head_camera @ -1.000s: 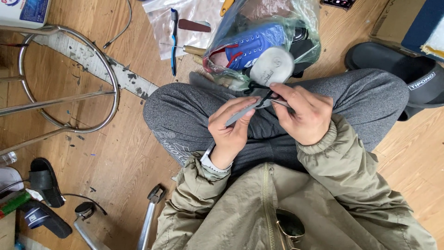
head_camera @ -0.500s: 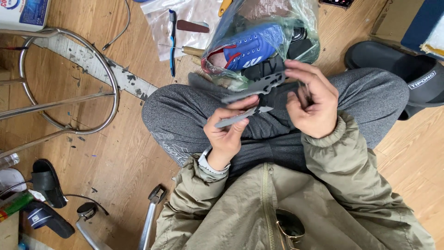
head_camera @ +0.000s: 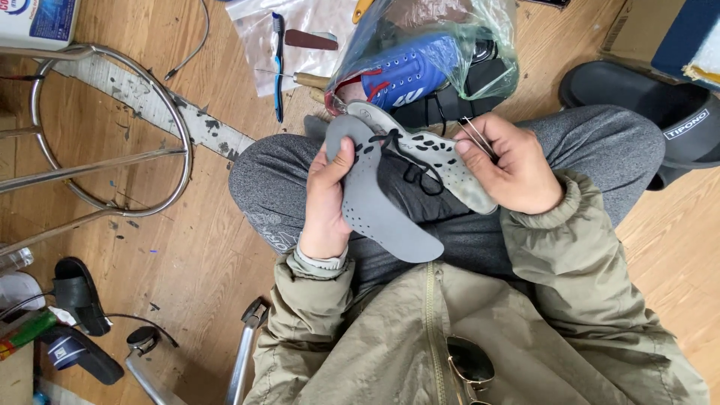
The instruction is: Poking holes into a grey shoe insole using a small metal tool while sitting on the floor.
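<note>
Item: two grey perforated insoles, held over the lap of a seated person in grey trousers and an olive jacket.

Left hand (head_camera: 326, 199) — closed around the plain grey insole (head_camera: 379, 214), thumb pressed on its upper face, toe end pointing toward the jacket.

Right hand (head_camera: 510, 165) — fingers pinched on the paler insole (head_camera: 442, 161) at its far edge, with a thin needle (head_camera: 474, 137) sticking up between the fingertips. A black lace (head_camera: 409, 165) runs across both insoles where they overlap, between the two hands.

Risks, as I judge them: the needle sits close to the fingertips, so a slip in the pinch could prick skin; the lace lies loose and could snag or pull free if the insoles are drawn apart; the paler insole is gripped only at its rim and might drop onto the knees.

Nearby: a blue shoe (head_camera: 409, 71) in a clear plastic bag just beyond the knees, a toothbrush (head_camera: 277, 64) on plastic sheeting, a black slipper (head_camera: 660, 112) on the wooden floor.
</note>
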